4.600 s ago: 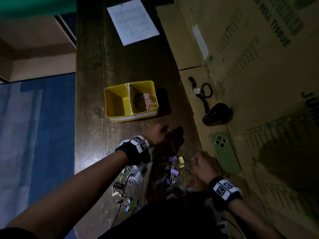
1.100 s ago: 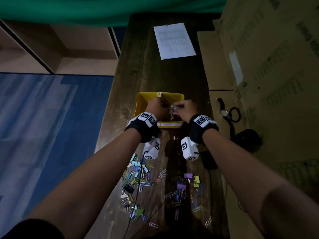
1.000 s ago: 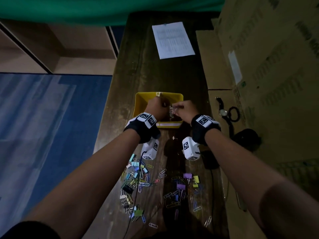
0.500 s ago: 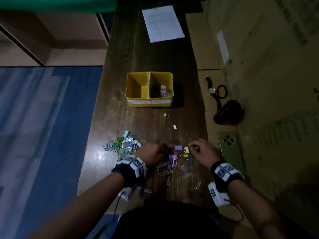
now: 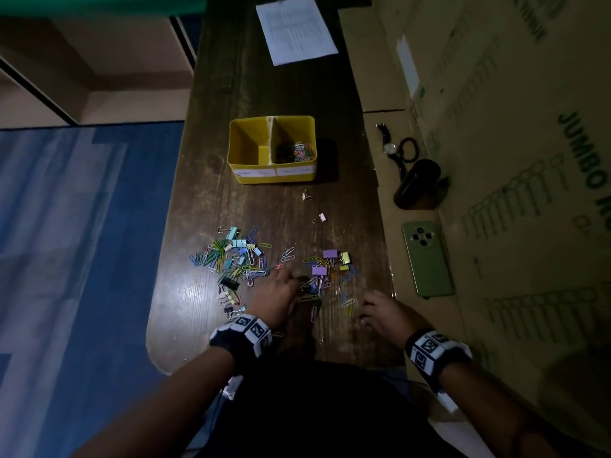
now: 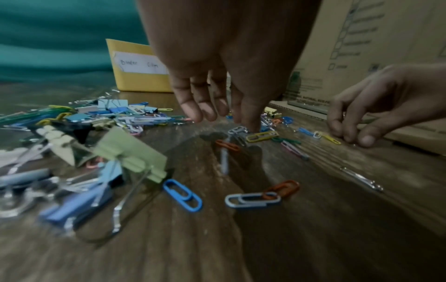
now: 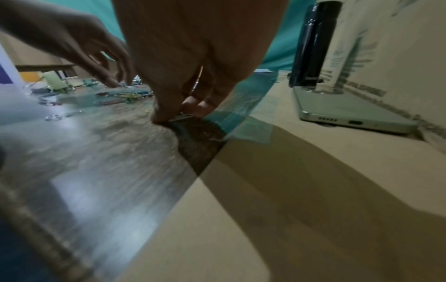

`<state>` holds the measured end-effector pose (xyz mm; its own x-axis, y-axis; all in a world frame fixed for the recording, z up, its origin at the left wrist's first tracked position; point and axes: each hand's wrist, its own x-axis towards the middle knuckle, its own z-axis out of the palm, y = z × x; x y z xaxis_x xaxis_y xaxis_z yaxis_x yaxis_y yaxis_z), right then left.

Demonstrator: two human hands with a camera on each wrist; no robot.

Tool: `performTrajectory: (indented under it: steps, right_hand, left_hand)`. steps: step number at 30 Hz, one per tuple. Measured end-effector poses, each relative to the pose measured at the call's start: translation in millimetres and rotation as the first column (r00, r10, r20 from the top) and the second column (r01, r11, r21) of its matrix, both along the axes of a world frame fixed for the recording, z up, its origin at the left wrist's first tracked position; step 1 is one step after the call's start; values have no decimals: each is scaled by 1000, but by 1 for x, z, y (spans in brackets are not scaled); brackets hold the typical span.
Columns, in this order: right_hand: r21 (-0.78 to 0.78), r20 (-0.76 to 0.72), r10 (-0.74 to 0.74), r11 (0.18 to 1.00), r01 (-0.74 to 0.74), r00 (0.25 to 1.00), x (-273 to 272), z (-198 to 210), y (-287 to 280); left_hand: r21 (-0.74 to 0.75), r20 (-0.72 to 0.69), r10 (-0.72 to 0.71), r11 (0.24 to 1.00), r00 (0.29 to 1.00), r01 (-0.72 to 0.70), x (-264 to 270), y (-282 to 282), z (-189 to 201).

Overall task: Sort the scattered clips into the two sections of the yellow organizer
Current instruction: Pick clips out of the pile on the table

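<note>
The yellow organizer [image 5: 274,175] stands mid-table; its left section is bare and its right section holds paper clips [image 5: 299,152]. Coloured paper clips and binder clips lie in a left pile [image 5: 233,259] and a right pile [image 5: 330,269]. My left hand [image 5: 292,282] reaches down between the piles with its fingers spread, and its thumb tip touches a grey paper clip [image 6: 237,130]. My right hand [image 5: 363,319] is low at the table's right edge, where its fingertips [image 7: 166,114] pinch a silver paper clip [image 7: 182,116] against the wood.
Cardboard [image 5: 496,193] lines the table's right side and carries a green phone [image 5: 428,259], a black bottle [image 5: 416,183] and a wristwatch [image 5: 390,148]. A paper sheet [image 5: 296,29] lies at the far end. Two stray binder clips [image 5: 305,195] lie before the organizer.
Both hands left the organizer's right section and came back to the piles. In the last half second the right hand slid nearer, to the table's right edge.
</note>
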<state>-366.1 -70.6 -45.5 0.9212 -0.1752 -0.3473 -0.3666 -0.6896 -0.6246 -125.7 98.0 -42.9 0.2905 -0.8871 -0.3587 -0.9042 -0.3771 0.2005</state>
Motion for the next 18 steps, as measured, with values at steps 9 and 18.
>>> performTrajectory:
  steps: [9, 18]
  right_hand:
    - [-76, 101, -174, 980, 182, 980, -12, -11, 2]
    - [-190, 9, -161, 969, 160, 987, -9, 2, 9]
  left_hand:
    - [77, 12, -72, 995, 997, 71, 7, 27, -2]
    - [-23, -94, -65, 998, 993, 63, 1, 13, 9]
